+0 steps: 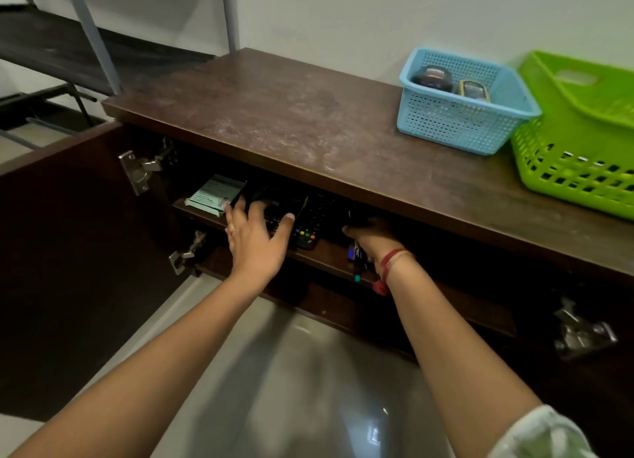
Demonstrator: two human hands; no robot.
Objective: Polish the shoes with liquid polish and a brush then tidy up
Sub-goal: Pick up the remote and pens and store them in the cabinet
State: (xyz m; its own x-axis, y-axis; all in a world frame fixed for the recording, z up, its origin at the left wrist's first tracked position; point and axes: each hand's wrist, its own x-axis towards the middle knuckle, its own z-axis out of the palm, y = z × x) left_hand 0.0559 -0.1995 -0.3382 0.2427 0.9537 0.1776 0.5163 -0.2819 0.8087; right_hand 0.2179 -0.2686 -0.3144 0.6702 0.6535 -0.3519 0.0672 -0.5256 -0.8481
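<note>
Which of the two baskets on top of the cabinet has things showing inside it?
The blue basket, left of the green basket: a dark jar and a small tin sit inside it. Nothing shows in the green one's visible part.

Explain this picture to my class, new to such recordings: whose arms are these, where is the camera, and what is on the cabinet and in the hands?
There is no machine: a person wears one camera on the head, looking down at their own arms. The left hand lies open on a dark box on a shelf inside the open cabinet. The right hand reaches in beside it; shadow hides whether it holds anything. On top stand a blue basket and a green basket.
</note>
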